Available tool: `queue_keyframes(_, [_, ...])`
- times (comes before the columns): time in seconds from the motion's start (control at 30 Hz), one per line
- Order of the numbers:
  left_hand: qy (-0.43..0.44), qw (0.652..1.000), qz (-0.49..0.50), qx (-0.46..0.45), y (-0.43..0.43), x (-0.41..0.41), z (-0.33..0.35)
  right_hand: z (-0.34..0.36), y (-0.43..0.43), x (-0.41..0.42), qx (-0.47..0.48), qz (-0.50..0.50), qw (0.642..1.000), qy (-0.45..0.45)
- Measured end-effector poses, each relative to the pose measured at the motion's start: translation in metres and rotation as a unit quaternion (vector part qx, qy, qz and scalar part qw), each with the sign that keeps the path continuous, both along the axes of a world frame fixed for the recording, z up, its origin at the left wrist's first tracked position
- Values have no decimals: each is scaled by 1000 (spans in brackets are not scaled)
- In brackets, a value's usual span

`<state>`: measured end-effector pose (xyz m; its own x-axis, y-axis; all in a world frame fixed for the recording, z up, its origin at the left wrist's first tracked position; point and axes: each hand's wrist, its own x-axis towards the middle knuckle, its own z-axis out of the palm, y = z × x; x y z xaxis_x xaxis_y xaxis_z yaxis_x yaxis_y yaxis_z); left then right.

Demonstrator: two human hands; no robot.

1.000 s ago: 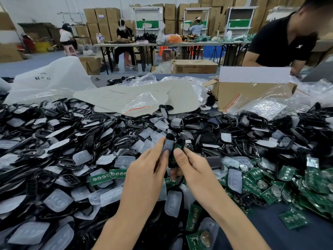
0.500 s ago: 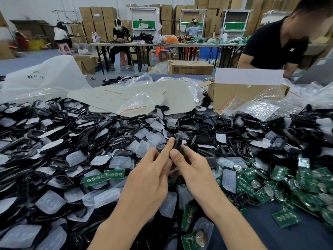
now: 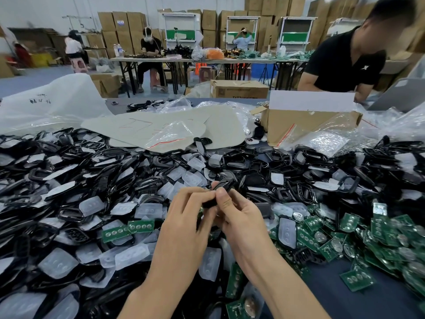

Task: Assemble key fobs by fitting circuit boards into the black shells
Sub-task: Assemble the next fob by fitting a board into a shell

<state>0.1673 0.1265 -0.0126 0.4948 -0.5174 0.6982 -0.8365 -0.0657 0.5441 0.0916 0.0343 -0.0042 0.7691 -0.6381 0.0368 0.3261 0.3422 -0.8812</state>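
A black key fob shell [image 3: 222, 187] is held between both hands above the pile, tilted with its far end up to the right. My left hand [image 3: 188, 215] grips its left side with curled fingers. My right hand [image 3: 239, 217] pinches it from the right, thumb on top. A sliver of green shows under the shell by my left fingers; whether a board sits inside is hidden. Loose green circuit boards [image 3: 322, 236] lie heaped to the right. Black shells [image 3: 69, 171] and translucent button pads [image 3: 92, 204] cover the table to the left and beyond.
An open cardboard box [image 3: 299, 125] with clear plastic bags stands at the back right. Grey card sheets [image 3: 149, 127] and a white bag [image 3: 50, 102] lie at the back. A person in a black shirt [image 3: 345, 61] sits across the table. Bare blue tabletop [image 3: 333, 300] shows at lower right.
The shell has turned from upright to slanting, and both hands have closed tighter around it. My left fingers curled over its side. The camera view shifted slightly.
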Motion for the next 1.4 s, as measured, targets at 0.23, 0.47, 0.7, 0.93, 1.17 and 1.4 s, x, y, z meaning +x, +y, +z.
queue_keyframes(0.23, [-8, 1000, 8, -28, -1, 1, -2, 1, -4, -2, 43, 6, 999, -29])
queue_keyframes(0.47, [1, 999, 12, -39, -2, 3, -5, -2, -1, 2, 83, -11, 996, -6])
queue_keyframes(0.7, [-59, 997, 19, -50, -1, 8, -7, -1, 4, 3, 118, 3, 992, -44])
queue_keyframes(0.93, [-72, 994, 44, -66, -2, 5, -6, -3, 8, 6, 134, -8, 989, -54])
queue_keyframes(1.17, [-86, 995, 40, -41, -5, 4, -5, 0, 10, 4, 152, -13, 987, -58])
queue_keyframes(1.4, [-65, 997, 33, -30, -4, 5, -3, 1, 6, 2, 113, -22, 992, -59])
